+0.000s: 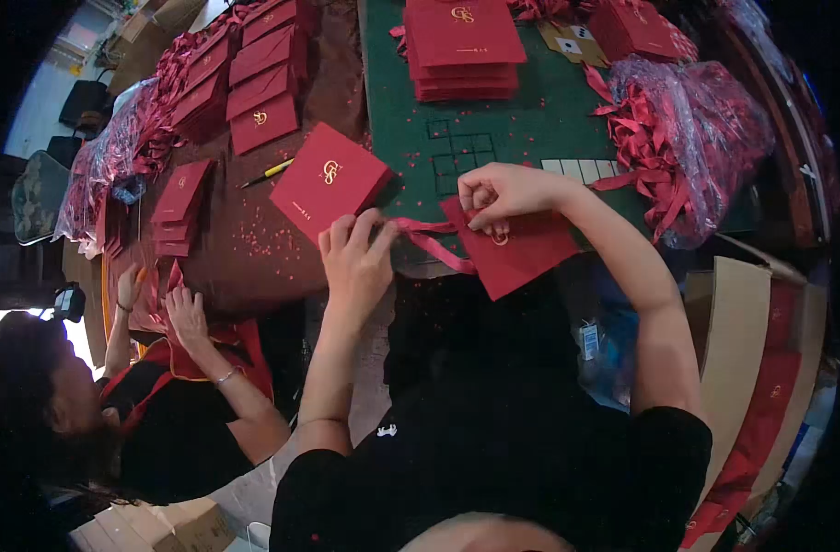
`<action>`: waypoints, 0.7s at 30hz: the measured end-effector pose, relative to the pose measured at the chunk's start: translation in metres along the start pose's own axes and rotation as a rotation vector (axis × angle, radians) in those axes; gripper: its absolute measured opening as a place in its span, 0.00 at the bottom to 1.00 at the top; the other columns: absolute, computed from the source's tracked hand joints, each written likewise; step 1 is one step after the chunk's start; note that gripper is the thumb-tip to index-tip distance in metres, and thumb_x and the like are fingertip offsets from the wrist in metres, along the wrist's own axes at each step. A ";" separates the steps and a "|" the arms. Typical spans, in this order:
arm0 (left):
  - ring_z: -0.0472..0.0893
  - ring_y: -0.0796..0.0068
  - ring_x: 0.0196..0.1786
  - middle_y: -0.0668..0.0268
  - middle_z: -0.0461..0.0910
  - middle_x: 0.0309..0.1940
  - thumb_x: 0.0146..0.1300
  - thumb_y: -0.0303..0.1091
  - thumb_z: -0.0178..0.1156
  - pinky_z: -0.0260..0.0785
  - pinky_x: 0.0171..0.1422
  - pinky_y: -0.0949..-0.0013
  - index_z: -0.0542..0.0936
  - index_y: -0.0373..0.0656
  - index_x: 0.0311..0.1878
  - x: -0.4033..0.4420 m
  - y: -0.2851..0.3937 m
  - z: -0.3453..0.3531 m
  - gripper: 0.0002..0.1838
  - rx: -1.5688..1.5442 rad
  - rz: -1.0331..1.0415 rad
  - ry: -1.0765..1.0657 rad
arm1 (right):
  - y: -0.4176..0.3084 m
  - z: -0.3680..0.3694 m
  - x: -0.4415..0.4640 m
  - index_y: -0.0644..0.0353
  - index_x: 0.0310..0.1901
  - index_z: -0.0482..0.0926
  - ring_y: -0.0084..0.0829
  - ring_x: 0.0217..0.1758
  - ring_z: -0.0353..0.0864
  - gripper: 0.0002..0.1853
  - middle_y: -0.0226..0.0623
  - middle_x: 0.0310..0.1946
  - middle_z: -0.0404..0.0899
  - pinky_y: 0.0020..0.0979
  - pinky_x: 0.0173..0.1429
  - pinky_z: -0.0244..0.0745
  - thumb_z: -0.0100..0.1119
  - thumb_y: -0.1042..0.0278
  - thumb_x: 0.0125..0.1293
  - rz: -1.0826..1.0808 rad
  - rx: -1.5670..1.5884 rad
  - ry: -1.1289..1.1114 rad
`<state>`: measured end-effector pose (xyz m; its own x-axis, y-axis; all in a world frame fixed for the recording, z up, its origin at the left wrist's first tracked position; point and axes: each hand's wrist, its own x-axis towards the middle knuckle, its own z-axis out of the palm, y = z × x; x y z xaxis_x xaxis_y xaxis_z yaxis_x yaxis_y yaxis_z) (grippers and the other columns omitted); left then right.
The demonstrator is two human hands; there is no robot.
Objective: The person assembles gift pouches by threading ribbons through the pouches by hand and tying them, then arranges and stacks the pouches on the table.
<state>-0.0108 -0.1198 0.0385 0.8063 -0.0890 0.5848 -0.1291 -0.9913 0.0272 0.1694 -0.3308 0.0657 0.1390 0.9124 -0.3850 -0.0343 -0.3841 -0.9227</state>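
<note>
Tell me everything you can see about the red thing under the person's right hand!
The red piece looks flat, squarish and made of stiff paper. Its gold mark is partly hidden by the right hand, closed over its upper part. It's turned cornerwise at the near edge of the green table. A pink ribbon runs from its left side toward the left hand; whether it's attached, I can't tell.

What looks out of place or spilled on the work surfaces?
Small red bits lie scattered over the brown covering and green mat, looking like loose scraps beside the orderly stacks. The yellow pen lies loose nearby. The red piece under the right hand shows no clear damage.
</note>
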 end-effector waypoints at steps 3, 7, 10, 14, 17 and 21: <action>0.72 0.64 0.44 0.70 0.76 0.40 0.55 0.28 0.63 0.62 0.48 0.62 0.83 0.50 0.39 -0.012 -0.016 -0.012 0.08 0.075 -0.088 -0.012 | -0.001 0.005 0.003 0.65 0.33 0.70 0.26 0.21 0.81 0.09 0.37 0.21 0.80 0.27 0.24 0.76 0.63 0.74 0.61 0.005 -0.050 0.051; 0.72 0.61 0.43 0.62 0.75 0.40 0.56 0.22 0.61 0.64 0.49 0.62 0.82 0.45 0.50 -0.010 0.008 -0.013 0.17 0.006 -0.254 0.091 | 0.000 0.013 0.002 0.65 0.32 0.70 0.25 0.20 0.80 0.10 0.37 0.19 0.78 0.26 0.22 0.75 0.63 0.73 0.62 0.020 -0.064 0.120; 0.74 0.54 0.53 0.55 0.75 0.52 0.56 0.23 0.62 0.64 0.59 0.59 0.75 0.35 0.57 -0.009 0.056 -0.007 0.23 -0.413 -0.143 0.020 | -0.004 0.018 -0.003 0.66 0.33 0.71 0.26 0.21 0.80 0.09 0.37 0.19 0.78 0.29 0.24 0.75 0.63 0.73 0.61 0.050 -0.085 0.161; 0.62 0.55 0.71 0.50 0.59 0.70 0.63 0.42 0.57 0.54 0.72 0.56 0.64 0.34 0.67 -0.007 0.097 0.018 0.33 -0.257 -0.059 -0.292 | -0.001 0.028 -0.019 0.66 0.44 0.73 0.30 0.34 0.80 0.11 0.40 0.37 0.80 0.27 0.38 0.74 0.59 0.75 0.61 -0.249 -0.407 0.420; 0.58 0.58 0.74 0.50 0.58 0.71 0.66 0.46 0.52 0.44 0.75 0.50 0.64 0.35 0.67 0.003 0.095 0.022 0.32 -0.175 -0.059 -0.343 | -0.015 0.038 -0.055 0.66 0.46 0.74 0.37 0.39 0.82 0.12 0.44 0.38 0.80 0.31 0.46 0.73 0.57 0.75 0.61 -0.252 -0.601 0.660; 0.59 0.60 0.73 0.52 0.59 0.70 0.64 0.47 0.54 0.40 0.76 0.46 0.66 0.36 0.66 0.014 0.085 0.025 0.32 -0.187 -0.034 -0.345 | 0.003 0.043 -0.102 0.65 0.41 0.76 0.39 0.32 0.81 0.08 0.43 0.29 0.80 0.32 0.38 0.73 0.57 0.71 0.63 -0.108 -0.765 0.778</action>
<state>0.0040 -0.2080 0.0284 0.9546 -0.1153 0.2748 -0.1761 -0.9621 0.2080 0.1123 -0.4190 0.1015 0.7004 0.7108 0.0645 0.6015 -0.5392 -0.5894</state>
